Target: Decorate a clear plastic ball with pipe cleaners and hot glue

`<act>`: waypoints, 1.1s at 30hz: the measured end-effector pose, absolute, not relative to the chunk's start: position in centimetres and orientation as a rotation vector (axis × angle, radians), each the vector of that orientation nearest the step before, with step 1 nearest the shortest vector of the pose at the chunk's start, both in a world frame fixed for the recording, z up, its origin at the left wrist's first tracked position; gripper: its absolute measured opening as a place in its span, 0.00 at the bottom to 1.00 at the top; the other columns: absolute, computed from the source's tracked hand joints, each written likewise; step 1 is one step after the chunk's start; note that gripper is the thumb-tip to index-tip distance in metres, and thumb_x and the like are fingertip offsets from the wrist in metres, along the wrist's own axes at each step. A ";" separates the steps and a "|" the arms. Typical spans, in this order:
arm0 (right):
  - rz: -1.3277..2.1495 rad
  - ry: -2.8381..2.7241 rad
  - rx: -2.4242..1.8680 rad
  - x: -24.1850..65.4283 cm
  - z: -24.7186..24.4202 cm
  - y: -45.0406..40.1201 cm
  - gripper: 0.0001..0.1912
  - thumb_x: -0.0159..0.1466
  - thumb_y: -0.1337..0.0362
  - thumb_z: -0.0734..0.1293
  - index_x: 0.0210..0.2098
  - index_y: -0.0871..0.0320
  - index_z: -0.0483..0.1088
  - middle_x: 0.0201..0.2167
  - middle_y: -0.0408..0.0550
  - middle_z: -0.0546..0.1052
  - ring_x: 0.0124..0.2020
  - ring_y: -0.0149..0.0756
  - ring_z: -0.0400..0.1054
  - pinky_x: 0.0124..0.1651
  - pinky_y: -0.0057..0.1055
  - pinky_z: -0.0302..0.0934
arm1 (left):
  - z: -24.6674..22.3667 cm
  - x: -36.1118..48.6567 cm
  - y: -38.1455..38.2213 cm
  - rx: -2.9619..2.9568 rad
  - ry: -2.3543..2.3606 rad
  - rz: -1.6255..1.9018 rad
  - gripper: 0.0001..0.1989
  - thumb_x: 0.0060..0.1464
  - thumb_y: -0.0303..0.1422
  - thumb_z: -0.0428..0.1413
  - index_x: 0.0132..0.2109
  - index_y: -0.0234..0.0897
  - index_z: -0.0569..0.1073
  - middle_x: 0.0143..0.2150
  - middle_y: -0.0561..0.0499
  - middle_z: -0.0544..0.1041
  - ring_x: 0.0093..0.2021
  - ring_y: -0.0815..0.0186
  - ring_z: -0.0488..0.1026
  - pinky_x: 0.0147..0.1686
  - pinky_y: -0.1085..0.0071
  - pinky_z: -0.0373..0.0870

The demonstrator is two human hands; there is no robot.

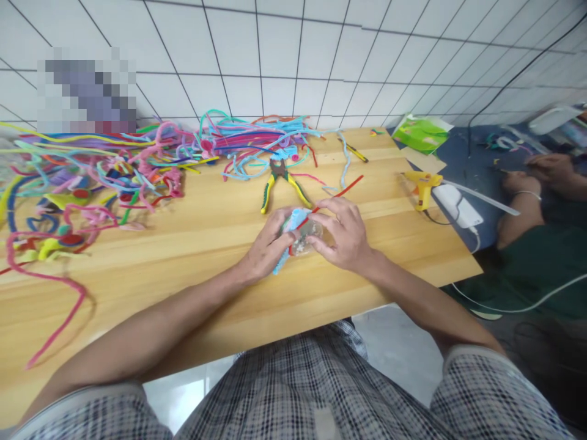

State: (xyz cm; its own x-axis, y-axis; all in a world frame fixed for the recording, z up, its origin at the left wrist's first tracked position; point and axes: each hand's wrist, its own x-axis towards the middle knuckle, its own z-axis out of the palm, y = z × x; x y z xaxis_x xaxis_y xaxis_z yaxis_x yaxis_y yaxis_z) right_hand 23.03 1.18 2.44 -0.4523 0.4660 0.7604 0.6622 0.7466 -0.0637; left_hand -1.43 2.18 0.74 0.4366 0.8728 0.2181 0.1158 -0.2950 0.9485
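My left hand (269, 245) is closed around a light blue fuzzy pipe-cleaner piece (299, 217), its lower end showing below the fingers. A red pipe cleaner (351, 186) crosses that piece and slants up to the right. My right hand (343, 235) pinches the red pipe cleaner between thumb and fingers. Between the hands, close to the tabletop, is a clear, roundish see-through thing (306, 239) with whitish specks; its kind cannot be made out. Just beyond my hands lie pliers (279, 174) with green and yellow handles, jaws pointing away.
Heaps of coloured pipe cleaners (114, 168) cover the table's left and back. A yellow cutter knife (355, 151) lies behind. On the right are a yellow glue gun (422, 186), a white power strip (458, 206) and a green packet (422, 133). Another person's hands (550, 171) are farther right.
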 end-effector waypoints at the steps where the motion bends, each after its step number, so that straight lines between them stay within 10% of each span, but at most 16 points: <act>1: -0.311 -2.136 -0.818 23.0 2.7 1.3 0.22 0.76 0.54 0.72 0.66 0.53 0.75 0.63 0.61 0.82 0.63 0.57 0.77 0.64 0.57 0.73 | 0.7 -1.4 2.2 1.716 0.853 0.971 0.25 0.70 0.41 0.58 0.69 0.42 0.73 0.70 0.42 0.78 0.72 0.49 0.73 0.77 0.48 0.66; 10: -0.188 -2.119 -0.710 23.9 2.4 1.5 0.19 0.77 0.66 0.69 0.66 0.53 0.77 0.56 0.57 0.86 0.56 0.49 0.83 0.57 0.50 0.78 | 0.3 -1.4 2.1 1.739 0.755 1.027 0.24 0.73 0.44 0.59 0.70 0.43 0.75 0.72 0.42 0.77 0.74 0.49 0.72 0.79 0.48 0.64; 33: -0.048 -2.123 -0.746 24.0 1.8 -0.4 0.18 0.77 0.56 0.71 0.64 0.53 0.77 0.56 0.59 0.84 0.56 0.51 0.81 0.57 0.50 0.78 | 0.3 -2.0 0.8 2.077 0.686 1.046 0.26 0.80 0.42 0.54 0.79 0.53 0.64 0.75 0.42 0.73 0.79 0.49 0.66 0.78 0.42 0.67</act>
